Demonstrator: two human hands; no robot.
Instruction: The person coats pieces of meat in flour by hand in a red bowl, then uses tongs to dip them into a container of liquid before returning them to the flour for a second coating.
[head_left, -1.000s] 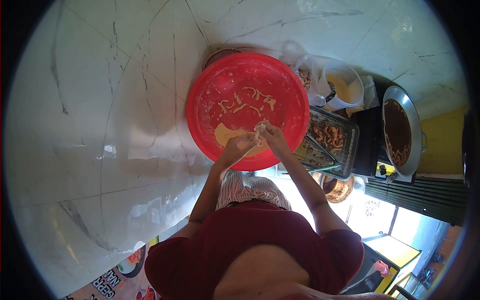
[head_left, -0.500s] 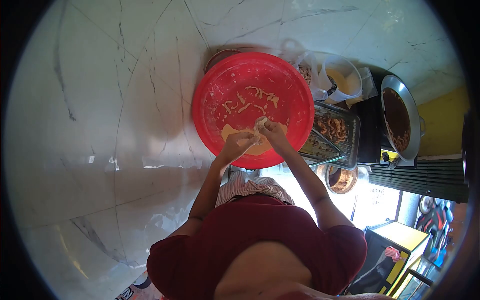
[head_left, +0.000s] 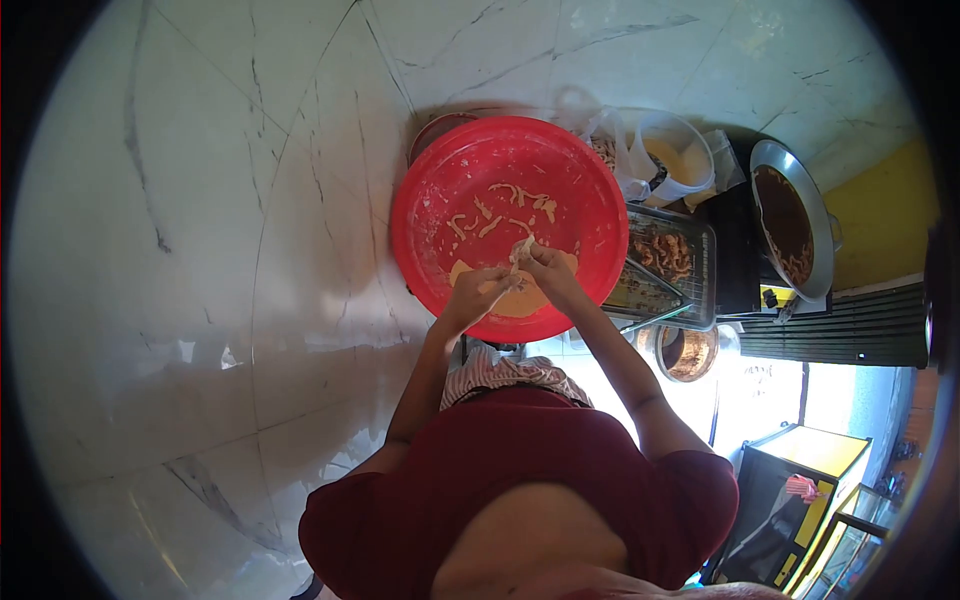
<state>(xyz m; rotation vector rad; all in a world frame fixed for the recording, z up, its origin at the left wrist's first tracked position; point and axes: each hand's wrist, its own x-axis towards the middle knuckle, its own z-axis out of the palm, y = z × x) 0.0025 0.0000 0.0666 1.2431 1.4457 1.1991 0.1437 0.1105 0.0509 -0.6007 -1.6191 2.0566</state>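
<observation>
Above the red basin [head_left: 425,215], the left hand [head_left: 476,295] and right hand [head_left: 551,272] hold a pale piece [head_left: 521,249] — fingers apparently closed on it — positioned, I judge, so loose powder drops back inside.

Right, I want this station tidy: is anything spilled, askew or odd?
No spill or damage shows. Slightly askew: the tongs slant across the tray, one arm seemingly past its edge. Pale smears in the red basin look ordinary beside its powder.

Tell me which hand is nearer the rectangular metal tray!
Right. The right hand is over the round red plastic basin, left of the tray; the left hand is farther left.
</observation>
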